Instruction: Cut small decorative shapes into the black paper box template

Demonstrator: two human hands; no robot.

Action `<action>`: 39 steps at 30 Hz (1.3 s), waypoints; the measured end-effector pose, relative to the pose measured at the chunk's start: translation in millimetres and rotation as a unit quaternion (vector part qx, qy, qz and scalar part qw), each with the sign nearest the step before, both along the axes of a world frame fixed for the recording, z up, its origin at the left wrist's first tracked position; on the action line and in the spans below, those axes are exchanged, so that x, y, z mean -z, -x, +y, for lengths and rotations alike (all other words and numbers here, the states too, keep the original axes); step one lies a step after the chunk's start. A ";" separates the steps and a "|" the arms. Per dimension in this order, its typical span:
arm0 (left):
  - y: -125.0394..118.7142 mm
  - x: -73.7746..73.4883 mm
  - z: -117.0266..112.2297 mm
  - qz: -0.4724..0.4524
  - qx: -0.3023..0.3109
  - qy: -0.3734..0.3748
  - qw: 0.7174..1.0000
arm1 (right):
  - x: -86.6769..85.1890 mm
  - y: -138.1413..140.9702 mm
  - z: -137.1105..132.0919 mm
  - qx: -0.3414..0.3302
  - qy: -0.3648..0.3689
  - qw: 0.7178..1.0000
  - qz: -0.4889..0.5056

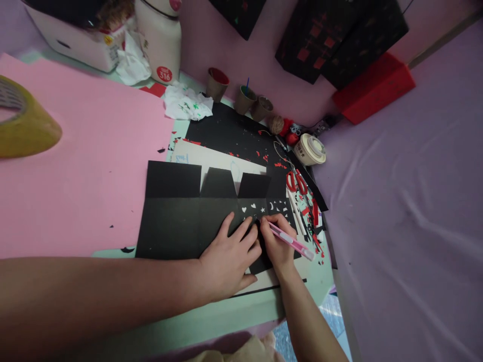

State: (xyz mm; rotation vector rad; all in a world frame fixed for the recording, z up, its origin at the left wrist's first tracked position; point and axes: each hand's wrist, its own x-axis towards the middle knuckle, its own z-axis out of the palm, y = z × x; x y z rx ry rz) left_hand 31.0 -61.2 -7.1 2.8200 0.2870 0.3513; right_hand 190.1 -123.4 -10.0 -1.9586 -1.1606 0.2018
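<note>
A black card sheet (171, 221) with folded flaps along its far edge lies on the table. Small hearts, a star and a moon are cut through its right part, showing white from beneath. My left hand (228, 259) rests flat on the card, fingers spread, just left of the cut-outs. With my right hand (279, 246) I grip a pink craft knife (300, 246) like a pen. Its tip is down at the card beside the cut shapes; my fingers partly hide the blade. Under the card is a white board (219, 160).
Red-handled scissors (296, 182) and red and black paper scraps lie at the right. Behind stand paper cups (245, 99) and a lidded cup (310, 150). Pink paper (94, 166) and a yellow tape roll (33, 125) are at left, crumpled tissue (186, 101) at the back.
</note>
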 end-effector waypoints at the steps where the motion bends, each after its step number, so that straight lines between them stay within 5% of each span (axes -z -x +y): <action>1: -0.1 0.1 -0.2 -0.001 0.000 0.000 1.000 | 0.1 0.1 -0.2 0.001 -0.001 1.000 0.002; 39: -0.7 1.0 0.0 -0.004 -0.003 -0.006 1.000 | -0.9 1.2 0.6 0.013 -0.010 1.000 0.017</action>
